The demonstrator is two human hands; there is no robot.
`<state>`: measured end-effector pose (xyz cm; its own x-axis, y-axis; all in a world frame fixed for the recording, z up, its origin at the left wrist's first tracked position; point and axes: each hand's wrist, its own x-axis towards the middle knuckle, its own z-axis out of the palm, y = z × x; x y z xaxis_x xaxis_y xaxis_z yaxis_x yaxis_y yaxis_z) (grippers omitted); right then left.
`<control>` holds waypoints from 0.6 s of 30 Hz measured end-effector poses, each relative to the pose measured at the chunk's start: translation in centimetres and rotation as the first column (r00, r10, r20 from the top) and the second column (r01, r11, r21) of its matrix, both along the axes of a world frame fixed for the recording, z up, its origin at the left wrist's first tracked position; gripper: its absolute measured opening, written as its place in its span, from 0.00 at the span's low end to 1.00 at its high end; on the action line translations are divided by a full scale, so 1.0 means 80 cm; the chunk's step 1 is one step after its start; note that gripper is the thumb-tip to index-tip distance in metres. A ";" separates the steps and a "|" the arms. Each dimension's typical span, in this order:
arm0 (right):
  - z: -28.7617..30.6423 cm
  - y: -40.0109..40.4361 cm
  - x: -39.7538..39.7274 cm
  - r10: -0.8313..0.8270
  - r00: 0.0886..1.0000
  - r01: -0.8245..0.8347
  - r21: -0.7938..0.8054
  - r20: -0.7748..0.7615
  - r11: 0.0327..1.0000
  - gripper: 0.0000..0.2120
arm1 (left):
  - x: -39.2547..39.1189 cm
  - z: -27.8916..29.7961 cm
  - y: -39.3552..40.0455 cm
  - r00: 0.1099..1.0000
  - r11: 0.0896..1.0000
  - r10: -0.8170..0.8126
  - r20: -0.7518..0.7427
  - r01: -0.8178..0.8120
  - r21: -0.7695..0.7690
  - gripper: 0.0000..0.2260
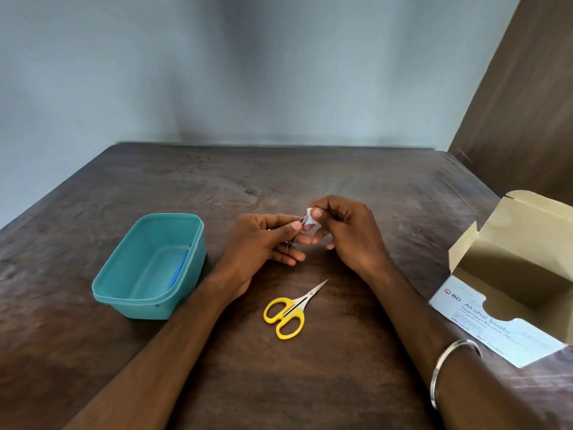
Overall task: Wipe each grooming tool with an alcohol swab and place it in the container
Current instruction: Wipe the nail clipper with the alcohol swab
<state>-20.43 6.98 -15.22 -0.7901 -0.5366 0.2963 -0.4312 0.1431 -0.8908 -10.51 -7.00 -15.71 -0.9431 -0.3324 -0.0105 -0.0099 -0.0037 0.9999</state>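
Note:
My left hand (263, 240) holds a small metal grooming tool (294, 232) between thumb and fingers; most of it is hidden in the hand. My right hand (344, 231) pinches a white alcohol swab (310, 219) against the tool's upper tip. Both hands hover over the middle of the wooden table. A teal plastic container (148, 268) stands to the left of my left hand, with a blue tool (178, 273) lying inside along its right wall. Small scissors with yellow handles (290, 311) lie on the table below my hands, blades pointing up and right.
An open cardboard box of alcohol swabs (508, 293) sits at the right table edge, its flaps raised. A metal bangle (449, 367) circles my right wrist. A wall rises behind the table and a brown panel stands at the far right.

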 end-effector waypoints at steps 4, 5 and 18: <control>-0.001 -0.001 -0.001 -0.024 0.998 0.025 -0.016 0.054 1.000 0.02 | -0.002 -0.002 -0.002 1.000 1.000 -0.002 0.002 0.002 -0.021 0.08; -0.002 -0.002 -0.001 -0.040 0.998 0.040 -0.016 0.053 0.999 0.04 | -0.002 -0.003 -0.002 1.000 1.000 -0.003 -0.002 0.003 -0.030 0.09; -0.004 -0.004 0.001 0.002 1.000 -0.001 -0.052 0.005 0.999 0.07 | -0.003 -0.006 -0.005 1.000 1.000 -0.002 -0.016 0.001 -0.021 0.09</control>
<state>-20.36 6.69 -15.55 -0.7910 -0.5218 0.3193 -0.4265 0.0963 -0.8993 -10.72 -7.44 -16.16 -0.9435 -0.3311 0.0115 0.0062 0.0172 0.9998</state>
